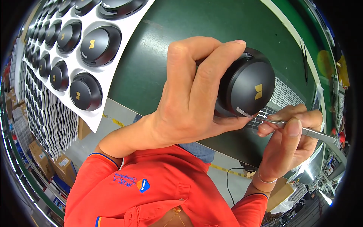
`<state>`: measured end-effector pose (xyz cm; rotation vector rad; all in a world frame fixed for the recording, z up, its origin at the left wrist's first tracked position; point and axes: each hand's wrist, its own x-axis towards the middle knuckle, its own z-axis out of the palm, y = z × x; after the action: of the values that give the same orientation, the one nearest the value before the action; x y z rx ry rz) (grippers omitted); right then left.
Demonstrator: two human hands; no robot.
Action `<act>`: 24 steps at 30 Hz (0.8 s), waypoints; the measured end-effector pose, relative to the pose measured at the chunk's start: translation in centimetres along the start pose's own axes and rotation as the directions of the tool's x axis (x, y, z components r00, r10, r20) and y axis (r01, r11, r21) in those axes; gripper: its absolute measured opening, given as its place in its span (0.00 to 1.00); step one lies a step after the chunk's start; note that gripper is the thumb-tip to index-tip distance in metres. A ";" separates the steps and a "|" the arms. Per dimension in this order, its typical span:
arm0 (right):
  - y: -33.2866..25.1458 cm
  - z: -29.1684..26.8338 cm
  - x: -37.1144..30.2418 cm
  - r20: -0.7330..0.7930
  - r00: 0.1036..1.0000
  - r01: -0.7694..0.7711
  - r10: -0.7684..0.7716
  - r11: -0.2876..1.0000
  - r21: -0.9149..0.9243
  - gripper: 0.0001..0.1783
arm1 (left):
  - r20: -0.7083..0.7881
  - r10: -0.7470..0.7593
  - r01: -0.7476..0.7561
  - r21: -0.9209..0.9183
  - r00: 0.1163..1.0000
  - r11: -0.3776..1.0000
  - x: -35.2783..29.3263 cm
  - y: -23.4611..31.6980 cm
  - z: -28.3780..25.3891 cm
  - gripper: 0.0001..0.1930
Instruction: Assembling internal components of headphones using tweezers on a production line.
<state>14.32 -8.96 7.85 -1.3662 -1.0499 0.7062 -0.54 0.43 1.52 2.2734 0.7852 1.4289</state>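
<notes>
My left hand (196,87) is wrapped round a black headphone ear cup (251,85) with a gold mark on its rounded face. It is held up over the green table, with the thumb beneath and the fingers on top. Metal tweezers (295,128) are pinched in my right hand (291,136). Their tips reach the lower rim of the ear cup, beside a small pale strip (244,112). Whether the tips grip anything is too small to tell. Partly hidden behind both hands, a sheet of small die-cut pieces (283,94) lies on the table.
A white moulded tray (113,72) holding rows of similar black ear cups stands at the left. Stacked trays (49,117) and cardboard boxes (62,166) are beyond it. A thin black pointed tool (304,62) lies near the right edge of the green table (151,49).
</notes>
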 end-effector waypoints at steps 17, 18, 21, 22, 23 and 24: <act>0.5 -0.6 -0.1 0.048 0.991 0.126 -0.122 0.988 -0.087 0.10 | -0.072 0.053 -0.048 0.067 0.996 0.997 0.2 -0.4 0.2 0.38; 0.4 -0.6 -0.1 0.064 0.989 0.137 -0.132 0.987 -0.086 0.11 | -0.071 0.053 -0.048 0.068 0.996 0.997 0.2 -0.4 0.2 0.38; 0.5 -0.7 0.0 0.098 0.983 0.162 -0.156 0.985 -0.063 0.10 | -0.121 0.049 -0.042 0.057 0.991 0.997 0.1 -0.2 0.4 0.39; 0.5 -0.8 0.0 0.114 0.979 0.176 -0.170 0.983 -0.044 0.10 | -0.092 0.038 -0.033 0.060 0.995 0.998 0.0 -0.1 0.1 0.39; 0.4 -0.9 -0.1 0.109 0.980 0.175 -0.168 0.983 -0.051 0.10 | -0.063 0.028 -0.025 0.053 0.998 0.998 0.1 0.1 0.1 0.40; 0.2 -1.1 -0.1 0.120 0.977 0.188 -0.179 0.980 -0.071 0.10 | -0.063 0.028 -0.026 0.044 0.998 0.999 0.1 0.1 0.1 0.40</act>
<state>15.30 -9.47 7.76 -1.2904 -1.2897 0.6145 -0.34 0.46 1.60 2.2889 0.8143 1.5168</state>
